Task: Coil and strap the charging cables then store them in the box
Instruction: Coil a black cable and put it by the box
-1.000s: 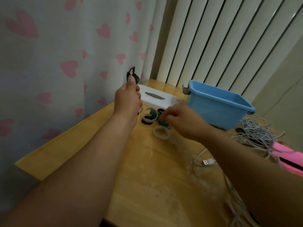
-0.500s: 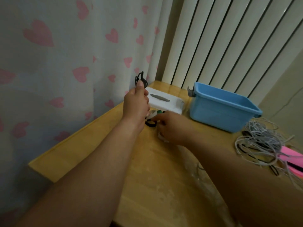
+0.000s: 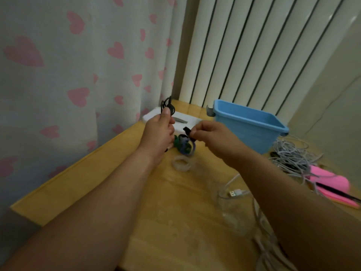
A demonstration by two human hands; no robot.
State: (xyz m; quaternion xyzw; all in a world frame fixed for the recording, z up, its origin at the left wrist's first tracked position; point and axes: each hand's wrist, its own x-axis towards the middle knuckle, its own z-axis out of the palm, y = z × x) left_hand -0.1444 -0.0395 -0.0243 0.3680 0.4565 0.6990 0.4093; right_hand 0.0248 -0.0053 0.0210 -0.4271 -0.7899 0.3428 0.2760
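Note:
My left hand (image 3: 159, 133) grips a coiled black cable (image 3: 167, 106) whose loops stick up above my thumb. My right hand (image 3: 213, 138) pinches a black strap (image 3: 187, 131) lifted just above a small heap of coloured straps (image 3: 184, 146) on the wooden table (image 3: 93, 184). A white strap ring (image 3: 182, 163) lies in front of the heap. The open blue box (image 3: 248, 126) stands behind my right hand. A tangle of grey and white cables (image 3: 293, 155) lies to its right. A loose white USB plug (image 3: 234, 193) lies near my right forearm.
A white lid or tray (image 3: 187, 122) lies at the table's far corner, behind my hands. A pink item (image 3: 330, 184) sits at the right edge under the cables. A heart-print curtain hangs left, and a ribbed white radiator stands behind the table.
My right hand has risen from the strap heap with a black strap pinched in it. My left hand keeps holding the coiled black cable. The view has shifted slightly.

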